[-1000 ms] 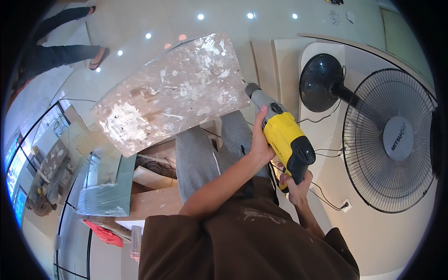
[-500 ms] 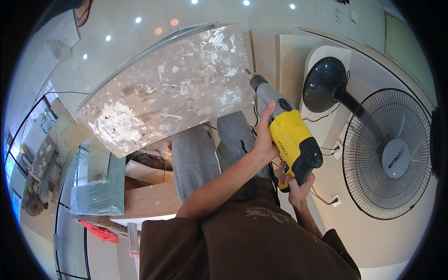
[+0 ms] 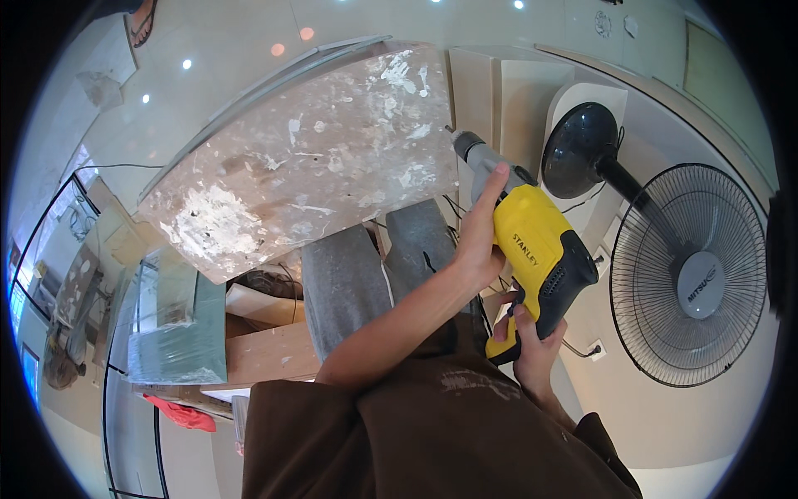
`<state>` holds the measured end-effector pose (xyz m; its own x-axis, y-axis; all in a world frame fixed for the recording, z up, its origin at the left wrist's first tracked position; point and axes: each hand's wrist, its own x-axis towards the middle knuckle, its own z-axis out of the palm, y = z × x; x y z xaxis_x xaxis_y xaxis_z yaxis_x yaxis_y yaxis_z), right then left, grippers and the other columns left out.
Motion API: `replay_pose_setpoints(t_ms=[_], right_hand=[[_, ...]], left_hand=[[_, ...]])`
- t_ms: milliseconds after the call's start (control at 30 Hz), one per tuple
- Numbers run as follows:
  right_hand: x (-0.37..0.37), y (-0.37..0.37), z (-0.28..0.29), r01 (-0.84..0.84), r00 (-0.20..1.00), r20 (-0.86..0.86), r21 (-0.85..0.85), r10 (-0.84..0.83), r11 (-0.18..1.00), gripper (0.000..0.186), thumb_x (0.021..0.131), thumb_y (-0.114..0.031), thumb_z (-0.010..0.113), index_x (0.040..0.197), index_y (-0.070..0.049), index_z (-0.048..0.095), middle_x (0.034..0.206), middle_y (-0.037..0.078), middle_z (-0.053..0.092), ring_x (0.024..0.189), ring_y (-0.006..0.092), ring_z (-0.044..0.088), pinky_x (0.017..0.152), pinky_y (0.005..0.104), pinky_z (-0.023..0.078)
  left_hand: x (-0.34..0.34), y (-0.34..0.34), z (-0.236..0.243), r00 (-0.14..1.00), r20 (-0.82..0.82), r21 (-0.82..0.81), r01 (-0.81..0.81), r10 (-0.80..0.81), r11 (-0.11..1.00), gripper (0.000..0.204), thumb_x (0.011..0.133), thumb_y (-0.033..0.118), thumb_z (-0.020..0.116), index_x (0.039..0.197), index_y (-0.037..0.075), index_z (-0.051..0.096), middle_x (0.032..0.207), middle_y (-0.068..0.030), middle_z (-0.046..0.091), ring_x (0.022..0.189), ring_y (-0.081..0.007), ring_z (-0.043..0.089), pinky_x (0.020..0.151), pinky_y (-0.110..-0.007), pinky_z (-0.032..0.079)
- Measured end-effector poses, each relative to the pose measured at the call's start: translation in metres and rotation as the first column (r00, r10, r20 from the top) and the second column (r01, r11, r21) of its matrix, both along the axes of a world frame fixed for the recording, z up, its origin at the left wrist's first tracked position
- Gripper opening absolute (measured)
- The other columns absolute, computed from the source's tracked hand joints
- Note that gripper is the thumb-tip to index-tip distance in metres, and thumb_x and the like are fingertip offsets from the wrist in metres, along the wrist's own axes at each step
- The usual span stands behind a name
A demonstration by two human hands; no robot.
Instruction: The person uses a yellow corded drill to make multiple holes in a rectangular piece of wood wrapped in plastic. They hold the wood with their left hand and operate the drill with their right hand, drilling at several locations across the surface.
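I hold a yellow, black and grey power drill (image 3: 532, 241) with both hands. My left hand (image 3: 480, 237) is closed around its forward body, while my right hand (image 3: 528, 341) grips the rear handle. The bit points up and left at the right edge of a paint-spattered board (image 3: 307, 158); I cannot tell whether it touches. The board lies across the top of my grey-trousered legs (image 3: 349, 291).
A standing fan (image 3: 690, 274) with a black base (image 3: 573, 150) is at the right by plugged cords (image 3: 594, 349). Glass panels (image 3: 179, 328), a wooden box (image 3: 266, 353) and red cloth (image 3: 183, 412) are at the left. Another person's sandalled foot (image 3: 141, 25) shows at top left.
The drill and both my hands have shifted rightward, and the bit has risen along the board's right edge. The other person's legs have mostly left the view at top left.
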<state>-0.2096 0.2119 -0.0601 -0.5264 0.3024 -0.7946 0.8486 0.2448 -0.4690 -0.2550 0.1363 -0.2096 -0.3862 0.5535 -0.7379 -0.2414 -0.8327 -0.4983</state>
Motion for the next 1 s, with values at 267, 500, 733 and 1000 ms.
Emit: replay_pose_setpoints(t_ms=[267,500,733,1000], right_hand=[[0.006,-0.035,-0.005,0.169,0.985,0.051,-0.052,-0.167,0.984,0.026,0.093,0.003,0.057,0.119,0.007,0.055,0.102,0.018,0.065,0.059,0.0185,0.059,0.055,0.0307,0.048],[-0.011,-0.045,0.005,0.185,0.981,0.071,-0.071,-0.181,0.98,0.031,0.091,-0.001,0.056,0.12,0.007,0.054,0.098,0.021,0.064,0.053,0.0202,0.055,0.053,0.0345,0.047],[-0.025,-0.023,0.008,-0.267,0.956,0.155,0.11,0.249,0.957,0.028,0.091,0.003,0.056,0.119,0.007,0.052,0.095,0.017,0.065,0.054,0.014,0.055,0.05,0.0271,0.046],[-0.05,0.0,0.008,-0.317,0.946,0.105,0.101,0.307,0.943,0.019,0.09,0.003,0.061,0.107,0.005,0.054,0.088,0.015,0.064,0.055,0.013,0.056,0.047,0.0264,0.045]], left_hand=[[0.002,-0.026,0.004,0.996,0.007,0.04,0.087,-0.088,0.995,0.057,0.087,0.055,0.072,0.118,0.009,0.06,0.105,-0.0048,0.067,0.097,-0.0172,0.066,0.089,-0.035,0.052],[0.005,-0.023,-0.003,0.994,-0.074,0.089,-0.074,0.081,0.993,0.051,0.093,0.051,0.065,0.119,0.008,0.062,0.11,-0.0049,0.068,0.103,-0.0182,0.065,0.094,-0.034,0.05],[0.016,-0.016,-0.004,0.974,-0.035,0.26,-0.206,0.222,0.944,0.057,0.095,0.058,0.057,0.121,0.008,0.063,0.115,-0.0055,0.068,0.108,-0.019,0.064,0.097,-0.035,0.049],[0.004,0.007,-0.004,0.951,-0.011,0.235,-0.298,0.309,0.925,0.056,0.094,0.058,0.058,0.12,0.008,0.062,0.112,-0.0043,0.066,0.107,-0.0187,0.062,0.096,-0.035,0.048]])
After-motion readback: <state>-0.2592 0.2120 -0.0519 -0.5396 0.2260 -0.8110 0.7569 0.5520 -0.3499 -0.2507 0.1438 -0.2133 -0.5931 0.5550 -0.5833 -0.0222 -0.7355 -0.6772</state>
